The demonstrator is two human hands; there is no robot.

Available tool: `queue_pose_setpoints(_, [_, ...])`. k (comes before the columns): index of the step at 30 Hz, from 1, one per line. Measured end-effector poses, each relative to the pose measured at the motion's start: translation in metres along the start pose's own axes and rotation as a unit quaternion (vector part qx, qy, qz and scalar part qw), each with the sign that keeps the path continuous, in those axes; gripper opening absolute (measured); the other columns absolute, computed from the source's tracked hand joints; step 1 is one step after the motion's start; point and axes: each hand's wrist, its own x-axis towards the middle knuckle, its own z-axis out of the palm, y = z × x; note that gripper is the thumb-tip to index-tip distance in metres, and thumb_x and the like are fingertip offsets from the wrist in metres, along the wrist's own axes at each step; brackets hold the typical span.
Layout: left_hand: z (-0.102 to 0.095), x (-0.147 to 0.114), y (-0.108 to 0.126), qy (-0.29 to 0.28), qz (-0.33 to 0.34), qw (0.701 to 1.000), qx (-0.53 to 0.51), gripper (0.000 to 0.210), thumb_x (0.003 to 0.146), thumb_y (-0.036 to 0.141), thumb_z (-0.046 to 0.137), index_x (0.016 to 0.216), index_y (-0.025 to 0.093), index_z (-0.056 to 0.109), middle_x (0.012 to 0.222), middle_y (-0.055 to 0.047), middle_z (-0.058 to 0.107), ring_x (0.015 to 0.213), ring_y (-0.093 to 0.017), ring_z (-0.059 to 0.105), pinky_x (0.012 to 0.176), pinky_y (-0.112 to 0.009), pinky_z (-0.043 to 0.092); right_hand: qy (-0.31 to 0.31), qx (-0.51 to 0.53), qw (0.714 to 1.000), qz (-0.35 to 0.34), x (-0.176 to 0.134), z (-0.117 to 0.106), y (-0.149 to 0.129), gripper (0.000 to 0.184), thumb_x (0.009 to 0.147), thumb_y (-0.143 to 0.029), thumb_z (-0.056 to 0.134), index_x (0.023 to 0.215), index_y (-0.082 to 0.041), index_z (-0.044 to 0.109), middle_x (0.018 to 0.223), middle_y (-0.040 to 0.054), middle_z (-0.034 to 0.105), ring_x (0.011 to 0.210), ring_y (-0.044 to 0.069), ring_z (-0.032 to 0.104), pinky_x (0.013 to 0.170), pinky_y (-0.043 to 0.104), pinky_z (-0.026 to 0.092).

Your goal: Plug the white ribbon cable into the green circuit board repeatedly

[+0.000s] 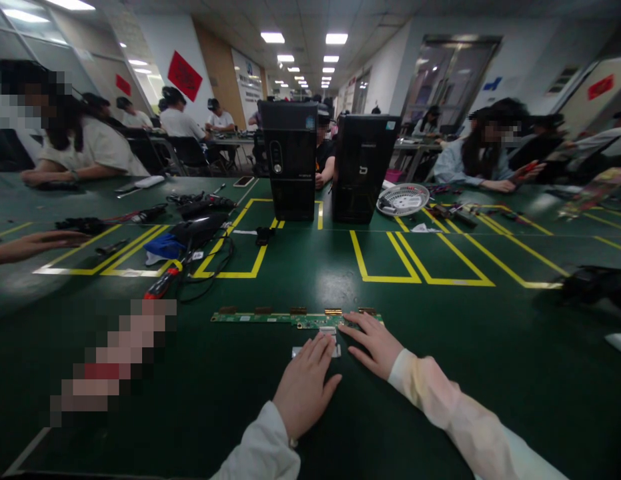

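A long, narrow green circuit board [260, 319] lies flat on the dark green table, with copper-coloured tabs along its far edge. My right hand [375, 340] is open, its fingers spread over the board's right part and the fingertips resting at it. My left hand [307, 383] is palm down with fingers stretched out. Its fingertips cover part of a small white and silver flat piece [297, 351] just in front of the board. A pale connector [327, 330] shows at the board's near edge, right above the left fingertips. What lies under the left palm is hidden.
Two black computer towers [295, 160] stand beyond the board. Left are a red and black tool handle [161, 283], black cables [205, 293] and a blue item [164, 247]. A white round basket [403, 199] sits back right. Another person's hand [45, 247] reaches in from the left.
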Motion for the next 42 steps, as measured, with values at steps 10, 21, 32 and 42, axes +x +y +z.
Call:
queue_pose_setpoints(10, [-0.004, 0.0, -0.011, 0.002, 0.031, 0.999, -0.006, 0.049, 0.093, 0.033, 0.041, 0.139, 0.016, 0.037, 0.146, -0.008, 0.042, 0.134, -0.022, 0.037, 0.109, -0.042, 0.036, -0.001, 0.004, 1.0, -0.003, 0.0, -0.001, 0.0, 0.044, 0.092, -0.036, 0.043, 0.134, -0.022, 0.048, 0.14, 0.0122, 0.042, 0.131, 0.026, 0.036, 0.108, 0.052, 0.031])
queue_pose_setpoints(21, [-0.008, 0.001, -0.018, 0.0, 0.05, 0.999, -0.008, 0.048, 0.092, 0.03, 0.042, 0.139, 0.019, 0.037, 0.145, -0.007, 0.044, 0.133, -0.02, 0.04, 0.109, -0.041, 0.036, -0.004, 0.005, 1.0, 0.0, 0.0, -0.001, 0.0, 0.044, 0.092, -0.036, 0.043, 0.133, -0.022, 0.048, 0.14, 0.0127, 0.042, 0.131, 0.025, 0.036, 0.108, 0.052, 0.03])
queue_pose_setpoints(32, [-0.012, 0.0, -0.011, 0.056, 0.046, 0.997, -0.009, 0.049, 0.094, 0.032, 0.041, 0.141, 0.02, 0.034, 0.147, -0.009, 0.04, 0.138, -0.021, 0.03, 0.11, -0.043, 0.035, -0.001, 0.006, 1.0, 0.005, 0.001, -0.003, -0.002, 0.044, 0.091, -0.033, 0.044, 0.133, -0.021, 0.049, 0.139, 0.0133, 0.043, 0.13, 0.025, 0.037, 0.108, 0.051, 0.031])
queue_pose_setpoints(42, [-0.022, -0.066, -0.069, 0.087, -0.096, 0.992, 0.012, 0.047, 0.095, 0.037, 0.037, 0.14, 0.025, 0.038, 0.146, -0.007, 0.041, 0.136, -0.025, 0.033, 0.107, -0.05, 0.036, -0.008, -0.003, 1.0, 0.006, 0.001, -0.005, -0.002, 0.044, 0.092, -0.035, 0.042, 0.134, -0.021, 0.047, 0.138, 0.0141, 0.043, 0.131, 0.026, 0.035, 0.107, 0.052, 0.032])
